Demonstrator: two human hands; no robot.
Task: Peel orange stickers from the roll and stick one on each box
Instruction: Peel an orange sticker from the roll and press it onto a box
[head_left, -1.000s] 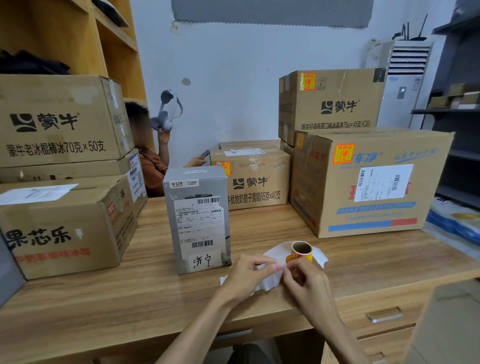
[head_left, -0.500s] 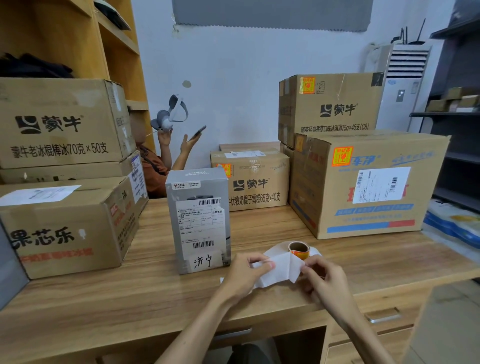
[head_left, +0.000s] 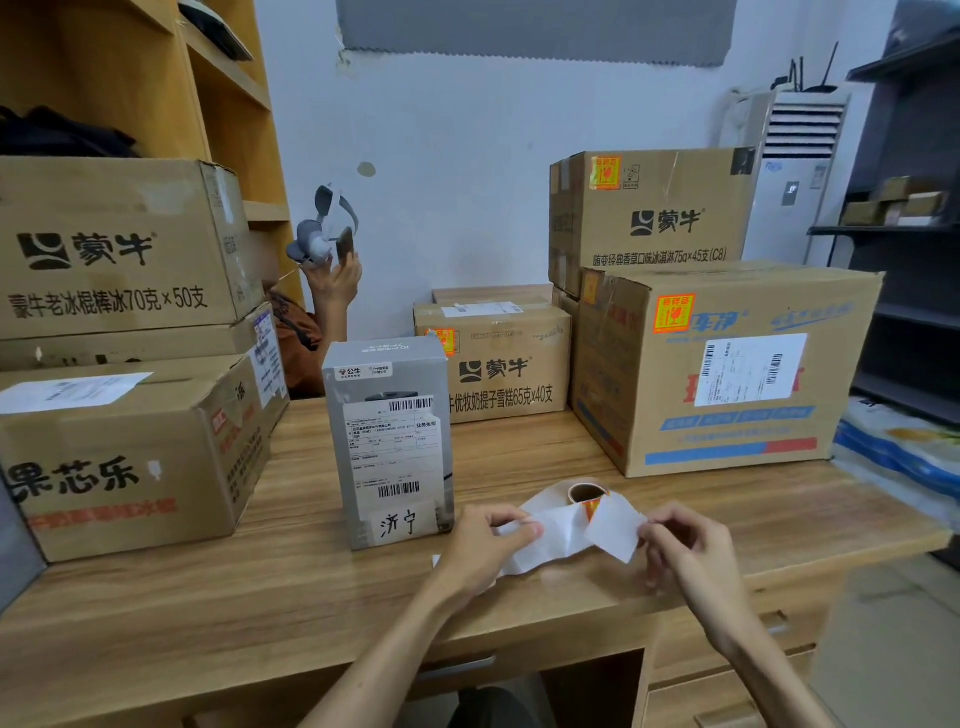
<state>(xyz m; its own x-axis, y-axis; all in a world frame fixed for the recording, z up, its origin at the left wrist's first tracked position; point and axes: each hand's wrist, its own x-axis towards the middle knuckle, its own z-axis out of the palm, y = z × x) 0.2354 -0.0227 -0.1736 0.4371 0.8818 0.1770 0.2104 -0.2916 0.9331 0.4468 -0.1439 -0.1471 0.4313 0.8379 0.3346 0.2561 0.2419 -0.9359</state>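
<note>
Fingers (head_left: 527, 530) of the left hand (head_left: 483, 543) are pinching the white backing strip (head_left: 556, 543). The right hand (head_left: 691, 556) is pinching its loose flap (head_left: 613, 530), possibly a sticker's underside. The roll (head_left: 586, 493) is standing on the surface (head_left: 260, 587) just behind.

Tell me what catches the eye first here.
Two hands in the foreground: the left hand and right hand pinch a white paper strip drawn from a small sticker roll on the wooden desk. Just behind stands a tall grey box, flanked by brown cartons; the large carton on the right bears an orange sticker.
</note>
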